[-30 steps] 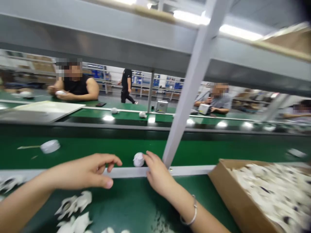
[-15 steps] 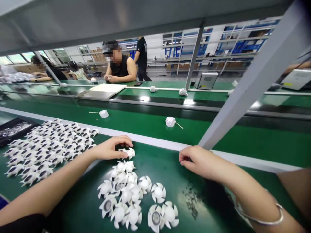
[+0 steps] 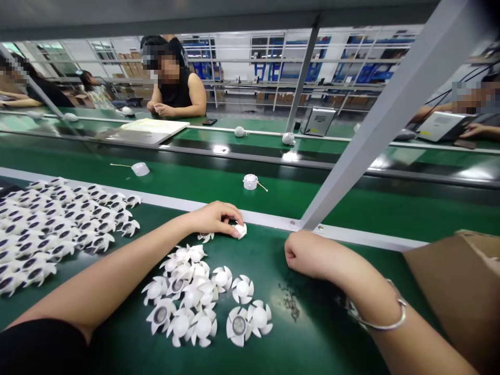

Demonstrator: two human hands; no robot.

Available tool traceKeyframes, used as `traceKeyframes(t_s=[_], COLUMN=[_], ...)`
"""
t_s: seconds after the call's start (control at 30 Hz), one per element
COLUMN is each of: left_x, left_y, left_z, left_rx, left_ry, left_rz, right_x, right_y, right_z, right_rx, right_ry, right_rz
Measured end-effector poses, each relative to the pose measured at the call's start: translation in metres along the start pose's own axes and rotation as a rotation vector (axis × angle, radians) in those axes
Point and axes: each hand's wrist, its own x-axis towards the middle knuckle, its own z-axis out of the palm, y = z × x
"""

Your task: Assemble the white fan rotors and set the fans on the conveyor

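Note:
My left hand (image 3: 214, 220) is shut on a small white plastic fan impeller (image 3: 241, 230), at the edge of the green work surface (image 3: 312, 333). Another impeller (image 3: 205, 237) lies just below that hand. A loose pile of white impellers (image 3: 191, 294) sits in front of me between my forearms, and a larger spread of them (image 3: 58, 224) lies further left. My right hand (image 3: 302, 251) rests curled into a fist beside the pile, holding nothing, with a metal bangle (image 3: 377, 317) on that wrist.
A green conveyor belt (image 3: 195, 192) runs beyond a metal rail (image 3: 265, 220), carrying white parts with thin sticks (image 3: 250, 182). A grey post (image 3: 375, 125) slants up at right, beside a cardboard box (image 3: 457, 291). Co-workers (image 3: 177, 88) sit across the line.
My left hand has moved right along the rail, now with an impeller in its fingers. My right hand has curled shut, and the view has shifted, bringing the cardboard box in at right.

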Motion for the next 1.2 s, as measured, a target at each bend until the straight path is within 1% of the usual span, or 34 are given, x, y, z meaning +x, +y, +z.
traceKeyframes(t_s=[0.07, 0.13, 0.23, 0.33, 0.4, 0.47, 0.57, 0.67, 0.8, 1.0, 1.2], left_x=[0.002, -0.001, -0.007, -0.010, -0.011, -0.011, -0.011, -0.013, -0.013, -0.011, -0.008], left_y=[0.000, -0.001, -0.004, -0.005, -0.006, -0.009, -0.011, -0.010, -0.004, -0.001, -0.004], left_z=[0.001, 0.001, -0.001, -0.003, -0.003, -0.002, -0.001, -0.001, -0.002, -0.003, 0.007], left_rx=[-0.011, -0.036, -0.068, -0.084, -0.077, -0.064, -0.072, -0.058, -0.040, -0.005, 0.057], left_ry=[-0.004, -0.004, -0.023, -0.032, -0.023, -0.016, -0.003, 0.010, 0.021, 0.043, 0.163], left_rz=[0.025, 0.054, 0.092, 0.099, 0.102, 0.110, 0.118, 0.115, 0.113, 0.059, -0.048], right_x=[0.001, 0.004, 0.012, 0.020, 0.024, 0.025, 0.024, 0.020, 0.017, 0.021, 0.028], right_y=[-0.006, -0.009, -0.010, -0.008, -0.005, -0.004, -0.006, -0.008, -0.006, 0.003, 0.002], right_z=[0.002, 0.008, 0.023, 0.038, 0.044, 0.045, 0.041, 0.037, 0.041, 0.051, 0.052], right_rx=[-0.032, -0.056, -0.079, -0.086, -0.085, -0.082, -0.082, -0.087, -0.100, -0.146, -0.226], right_ry=[0.014, 0.026, 0.049, 0.090, 0.129, 0.179, 0.254, 0.284, 0.251, 0.144, 0.084], right_rz=[0.044, 0.089, 0.149, 0.174, 0.161, 0.124, 0.054, 0.015, 0.022, 0.115, 0.187])
